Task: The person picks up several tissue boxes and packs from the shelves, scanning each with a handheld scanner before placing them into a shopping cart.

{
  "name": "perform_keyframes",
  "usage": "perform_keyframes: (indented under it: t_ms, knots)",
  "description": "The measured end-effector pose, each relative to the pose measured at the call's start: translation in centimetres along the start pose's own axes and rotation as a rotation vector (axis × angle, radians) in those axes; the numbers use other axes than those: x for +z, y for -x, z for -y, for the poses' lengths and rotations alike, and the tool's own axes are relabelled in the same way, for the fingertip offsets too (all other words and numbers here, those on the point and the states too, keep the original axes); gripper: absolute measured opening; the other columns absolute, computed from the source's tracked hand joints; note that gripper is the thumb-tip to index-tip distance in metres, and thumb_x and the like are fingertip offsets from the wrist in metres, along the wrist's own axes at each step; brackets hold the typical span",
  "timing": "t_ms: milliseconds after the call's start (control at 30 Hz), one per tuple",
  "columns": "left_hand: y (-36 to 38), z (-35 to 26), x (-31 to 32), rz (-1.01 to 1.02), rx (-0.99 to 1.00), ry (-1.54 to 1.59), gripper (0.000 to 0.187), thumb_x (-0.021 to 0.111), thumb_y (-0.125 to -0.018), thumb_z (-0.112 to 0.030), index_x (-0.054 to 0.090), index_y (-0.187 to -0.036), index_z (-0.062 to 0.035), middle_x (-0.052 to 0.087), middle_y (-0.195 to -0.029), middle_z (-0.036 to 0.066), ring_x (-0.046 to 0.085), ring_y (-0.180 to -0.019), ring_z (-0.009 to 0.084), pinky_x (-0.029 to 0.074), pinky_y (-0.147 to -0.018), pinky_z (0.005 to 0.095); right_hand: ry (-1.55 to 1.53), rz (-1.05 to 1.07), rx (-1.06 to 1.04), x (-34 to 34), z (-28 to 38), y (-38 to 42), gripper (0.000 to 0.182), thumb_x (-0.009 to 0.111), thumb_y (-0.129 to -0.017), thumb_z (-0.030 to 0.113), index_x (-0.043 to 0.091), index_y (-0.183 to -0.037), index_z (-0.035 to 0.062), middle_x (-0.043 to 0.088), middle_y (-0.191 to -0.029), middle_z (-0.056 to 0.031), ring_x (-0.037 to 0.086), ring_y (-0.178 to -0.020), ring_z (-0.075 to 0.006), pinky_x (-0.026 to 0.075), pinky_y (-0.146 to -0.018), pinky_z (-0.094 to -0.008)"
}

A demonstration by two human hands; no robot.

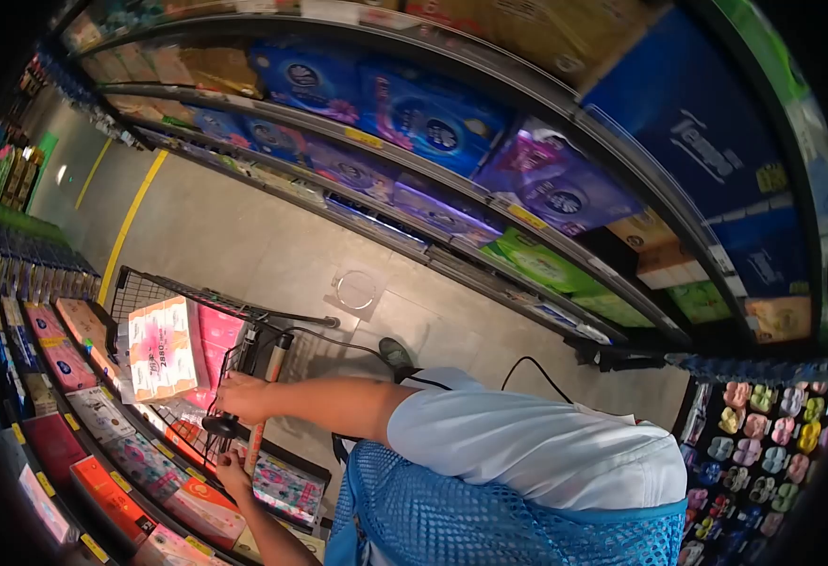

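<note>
A black wire shopping cart (135, 283) stands in front of me, its handle (280, 358) crossing below my right forearm. My right hand (242, 396) is closed at the cart's rear rim, past the handle, beside a pink package (219, 341). A black round part (220, 426) sits just below that hand. My left hand (234, 472) has its fingers bent in by the lower end of the handle; what either hand grips is hidden. A white and pink tissue multipack (164, 351) rests in the cart next to the pink package.
Along my right runs a shelf rack with blue tissue packs (433, 113), purple packs (565, 189) and green packs (532, 259). Boxed goods (135, 462) fill the low shelves on my left. A yellow floor line (135, 212) crosses the aisle ahead. Small colourful items (753, 429) hang behind me.
</note>
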State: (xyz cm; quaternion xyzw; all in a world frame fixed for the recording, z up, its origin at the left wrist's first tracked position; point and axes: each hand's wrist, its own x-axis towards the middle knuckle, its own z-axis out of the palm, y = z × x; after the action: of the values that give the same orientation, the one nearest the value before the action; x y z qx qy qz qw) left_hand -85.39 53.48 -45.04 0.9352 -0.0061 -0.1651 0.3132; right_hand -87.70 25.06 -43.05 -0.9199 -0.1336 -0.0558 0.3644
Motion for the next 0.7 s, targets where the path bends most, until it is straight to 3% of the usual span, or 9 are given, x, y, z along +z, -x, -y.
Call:
perform_keyframes:
  t_ms: [233,367,433,467,533,700]
  knots:
    - [1.3,-0.4,1.7,0.109,0.020,-0.065,0.030,0.066,-0.095,-0.025,0.074,-0.096,0.0040,0.070,-0.076,0.011,0.063,-0.069,0.0193,0.049,-0.066,0.0359,0.005,-0.080,0.035,-2.2,1.0,5.0,0.040,0.078,-0.067,0.018,0.072,-0.105,0.0062,0.069,-0.107,-0.0136,0.063,-0.111,-0.0322,0.049,-0.095,-0.0464]
    - [2.5,-1.6,2.5,0.055,0.066,-0.221,0.033,0.063,-0.094,-0.029,0.074,-0.096,0.0018,0.073,-0.081,0.016,0.069,-0.074,0.0284,0.052,-0.070,0.0417,0.060,-0.087,0.084,-2.3,1.2,6.9,0.040,0.078,-0.069,0.018,0.072,-0.106,0.0050,0.070,-0.108,-0.0150,0.065,-0.111,-0.0326,0.049,-0.096,-0.0466]
    - [5.9,-5.8,2.1,0.014,0.117,-0.357,0.036,0.060,-0.094,-0.032,0.074,-0.095,0.0008,0.074,-0.084,0.018,0.071,-0.078,0.0346,0.053,-0.073,0.0457,0.089,-0.088,0.110,-3.1,1.9,8.0,0.038,0.077,-0.069,0.018,0.074,-0.104,0.0051,0.072,-0.103,-0.0161,0.067,-0.107,-0.0339,0.051,-0.094,-0.0474]
    - [6.7,-6.4,2.3,-0.010,0.107,-0.417,0.040,0.057,-0.094,-0.036,0.075,-0.094,-0.0004,0.075,-0.088,0.021,0.072,-0.086,0.0404,0.053,-0.078,0.0507,0.100,-0.079,0.122,-3.2,2.0,8.6,0.037,0.077,-0.068,0.018,0.074,-0.103,0.0053,0.073,-0.101,-0.0161,0.068,-0.106,-0.0344,0.052,-0.093,-0.0476]
    - [8.1,-7.8,2.7,-0.010,0.102,-0.428,0.041,0.056,-0.094,-0.036,0.075,-0.095,-0.0001,0.075,-0.091,0.021,0.072,-0.090,0.0409,0.053,-0.080,0.0510,0.134,-0.116,0.116,-3.0,2.0,10.1,0.036,0.076,-0.068,0.019,0.075,-0.102,0.0071,0.074,-0.094,-0.0158,0.070,-0.099,-0.0359,0.054,-0.090,-0.0477]
    - [10.9,-7.9,4.1,-0.004,0.153,-0.426,0.040,0.060,-0.094,-0.037,0.076,-0.105,-0.0027,0.075,-0.099,0.023,0.072,-0.098,0.0409,0.054,-0.086,0.0497,0.143,-0.123,0.200,-3.7,3.1,14.3,0.040,0.076,-0.068,0.020,0.075,-0.106,0.0099,0.074,-0.099,-0.0134,0.069,-0.103,-0.0338,0.052,-0.094,-0.0464]
